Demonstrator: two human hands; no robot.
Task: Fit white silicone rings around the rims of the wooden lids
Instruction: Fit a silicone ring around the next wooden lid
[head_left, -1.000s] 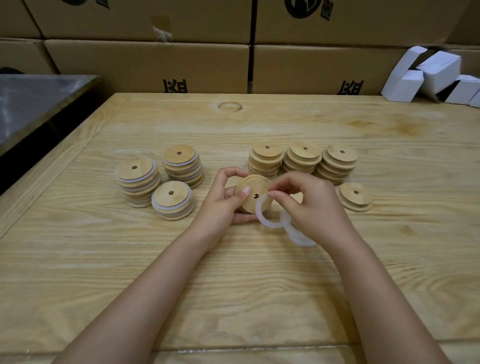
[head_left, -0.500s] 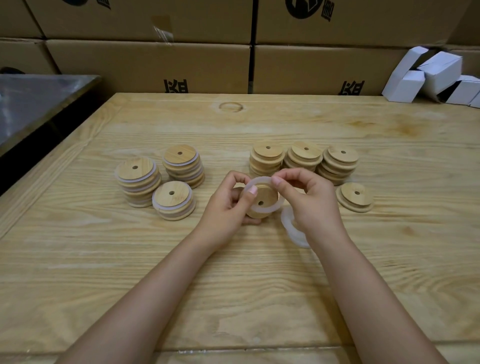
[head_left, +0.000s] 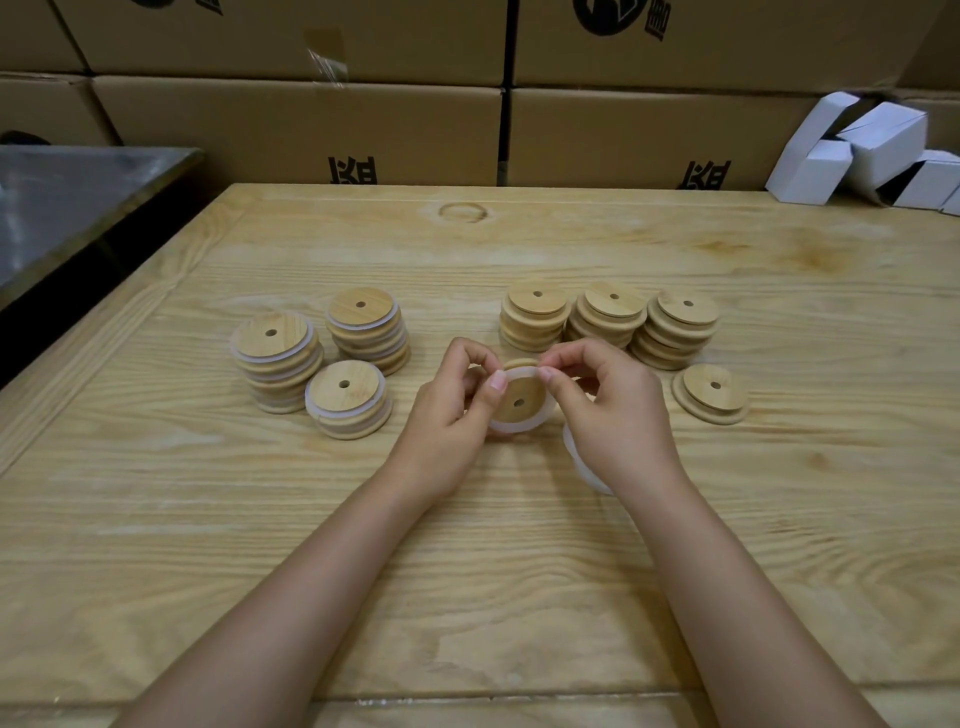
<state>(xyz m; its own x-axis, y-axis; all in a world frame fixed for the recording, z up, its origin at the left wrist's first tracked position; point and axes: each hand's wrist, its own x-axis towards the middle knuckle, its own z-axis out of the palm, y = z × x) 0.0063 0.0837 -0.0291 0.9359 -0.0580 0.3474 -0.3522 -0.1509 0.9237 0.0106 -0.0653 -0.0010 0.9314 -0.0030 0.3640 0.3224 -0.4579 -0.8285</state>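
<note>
A round wooden lid (head_left: 518, 404) with a centre hole is held tilted toward me above the table. A white silicone ring (head_left: 514, 427) lies around its rim. My left hand (head_left: 451, 415) grips the lid's left side, thumb pressing the ring at the top. My right hand (head_left: 608, 410) pinches the ring at the lid's upper right. More white rings (head_left: 581, 462) show under my right palm, partly hidden. Three stacks of ringed lids (head_left: 349, 397) stand on the left. Three stacks of bare lids (head_left: 607, 314) stand behind my hands, with a single bare lid (head_left: 711, 393) at the right.
The work happens on a pale wooden table (head_left: 467, 545). Cardboard boxes (head_left: 301, 130) line the far edge. Small white cartons (head_left: 857, 150) lie at the back right. A dark metal surface (head_left: 67, 202) adjoins the table on the left.
My right hand lifted a white ring from beside the lid and brought it over the lid's rim. Both hands now pinch the ring at the top of the lid, which has risen slightly.
</note>
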